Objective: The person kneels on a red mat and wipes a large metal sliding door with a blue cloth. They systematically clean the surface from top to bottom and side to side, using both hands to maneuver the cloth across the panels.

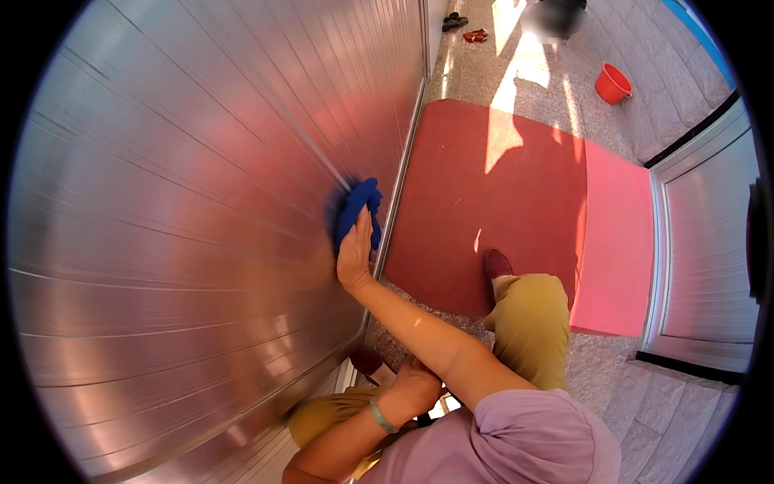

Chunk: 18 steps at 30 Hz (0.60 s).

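My right hand (355, 254) presses a blue cloth (361, 199) flat against a shiny ribbed metal panel (211, 199), close to the panel's lower edge. The cloth is bunched beyond the fingers and slightly blurred. Near my body, my left hand (414, 387) is bent in with curled fingers, below the outstretched right arm. A pale green bangle (382, 416) circles the left wrist. Whether anything is inside the left hand is hidden.
A red mat (484, 212) covers the floor under my forward foot. Beyond it stand a red bucket (614, 83) by the tiled wall, dark shoes (453, 22) and a small red item (475, 36). A metal-framed door panel (707, 224) is at the right.
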Available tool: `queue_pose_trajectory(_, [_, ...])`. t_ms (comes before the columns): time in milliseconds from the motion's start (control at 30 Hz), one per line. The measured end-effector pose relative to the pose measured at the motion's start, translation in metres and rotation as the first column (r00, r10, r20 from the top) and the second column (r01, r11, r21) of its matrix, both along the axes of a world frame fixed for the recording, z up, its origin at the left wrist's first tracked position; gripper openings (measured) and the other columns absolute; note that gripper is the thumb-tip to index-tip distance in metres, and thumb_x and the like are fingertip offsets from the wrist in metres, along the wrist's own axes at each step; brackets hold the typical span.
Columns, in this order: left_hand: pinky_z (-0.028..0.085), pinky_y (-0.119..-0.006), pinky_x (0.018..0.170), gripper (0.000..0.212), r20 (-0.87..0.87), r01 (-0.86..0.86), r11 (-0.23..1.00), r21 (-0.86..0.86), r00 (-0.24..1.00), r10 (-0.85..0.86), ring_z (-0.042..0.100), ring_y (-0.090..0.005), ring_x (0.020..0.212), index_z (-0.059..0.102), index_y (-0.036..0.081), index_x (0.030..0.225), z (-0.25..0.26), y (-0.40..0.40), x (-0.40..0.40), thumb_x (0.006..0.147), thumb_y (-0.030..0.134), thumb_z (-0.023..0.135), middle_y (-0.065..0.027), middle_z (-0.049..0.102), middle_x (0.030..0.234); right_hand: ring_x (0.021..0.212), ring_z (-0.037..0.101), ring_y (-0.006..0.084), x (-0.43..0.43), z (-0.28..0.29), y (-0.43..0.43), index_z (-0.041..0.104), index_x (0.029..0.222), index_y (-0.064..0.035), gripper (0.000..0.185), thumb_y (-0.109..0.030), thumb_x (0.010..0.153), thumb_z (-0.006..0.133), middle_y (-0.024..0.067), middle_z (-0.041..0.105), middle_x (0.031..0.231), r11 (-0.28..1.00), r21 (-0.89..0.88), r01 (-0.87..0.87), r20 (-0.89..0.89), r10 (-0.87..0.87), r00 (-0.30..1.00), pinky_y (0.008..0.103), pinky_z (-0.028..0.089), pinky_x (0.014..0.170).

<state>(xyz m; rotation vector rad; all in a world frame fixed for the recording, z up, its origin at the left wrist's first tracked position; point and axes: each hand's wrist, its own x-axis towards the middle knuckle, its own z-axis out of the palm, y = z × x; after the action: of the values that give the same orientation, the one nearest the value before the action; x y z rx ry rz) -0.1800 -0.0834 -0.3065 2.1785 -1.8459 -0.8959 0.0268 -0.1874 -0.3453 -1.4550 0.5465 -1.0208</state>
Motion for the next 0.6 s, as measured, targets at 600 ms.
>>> queue_pose_trajectory(600, [0.048, -0.044, 0.082, 0.027, 0.009, -0.002, 0.953, 0.303, 1.000, -0.001, 0.064, -0.0286, 0.101, 0.071, 0.007, 0.102, -0.012, -0.014, 0.010, 0.087, 0.026, 0.060, -0.0110, 0.069, 0.107, 0.139, 0.030, 0.0349, 0.008, -0.044, -0.009, 0.032, 0.145, 0.0013, 0.060, -0.038, 0.099, 0.030, 0.0221, 0.032, 0.151, 0.744, 0.655, 0.135, -0.309, 0.100, 0.946, 0.0403, 0.023, 0.113])
